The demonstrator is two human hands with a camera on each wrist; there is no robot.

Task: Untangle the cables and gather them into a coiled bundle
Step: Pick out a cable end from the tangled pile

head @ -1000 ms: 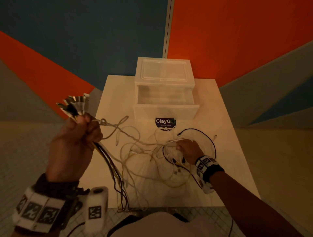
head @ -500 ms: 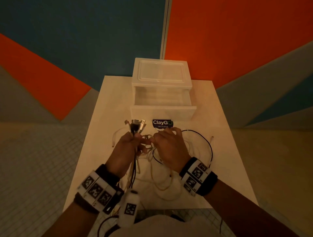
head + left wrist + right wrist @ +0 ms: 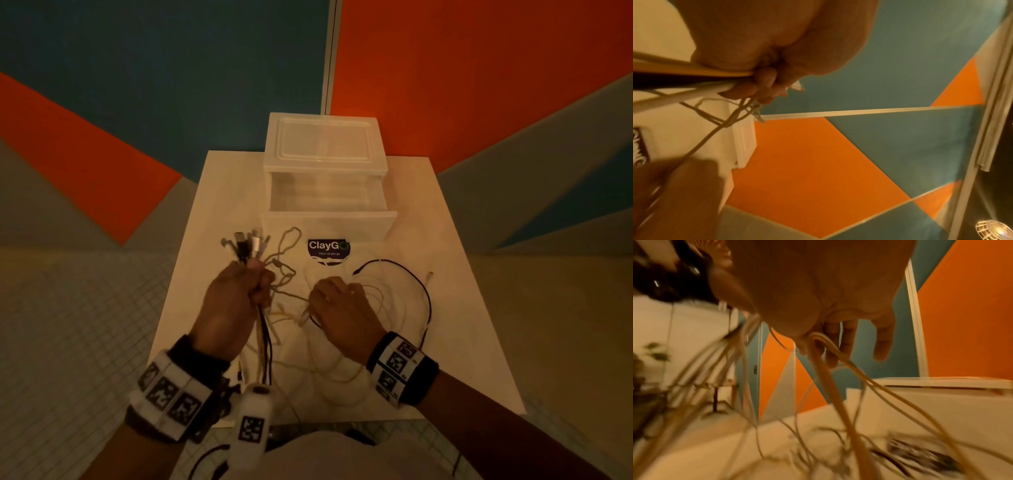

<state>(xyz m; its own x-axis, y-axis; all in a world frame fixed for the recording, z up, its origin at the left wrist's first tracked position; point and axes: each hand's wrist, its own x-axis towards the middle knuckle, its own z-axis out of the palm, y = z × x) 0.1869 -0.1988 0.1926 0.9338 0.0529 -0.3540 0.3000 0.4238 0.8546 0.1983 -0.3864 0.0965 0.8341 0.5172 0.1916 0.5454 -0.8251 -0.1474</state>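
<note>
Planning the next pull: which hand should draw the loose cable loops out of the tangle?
Probably the right hand: it hangs over the loose cables on the table, loops hooked over its fingers. The left hand grips the gathered connector ends.

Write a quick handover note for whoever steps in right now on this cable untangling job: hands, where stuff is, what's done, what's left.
Left hand: grips a gathered bunch of black, white and yellow cable ends, with the metal plugs fanned out above the fist.
Right hand: over the tangle, a pale cable looped over its fingers.
Loose pale cables and one thin black cable lie sprawled on the white table, in front of the translucent plastic drawer box, whose drawer is open.
Done: one end of several cables collected.
Left: free the crossings, draw in the loose lengths, coil into one bundle.
</note>
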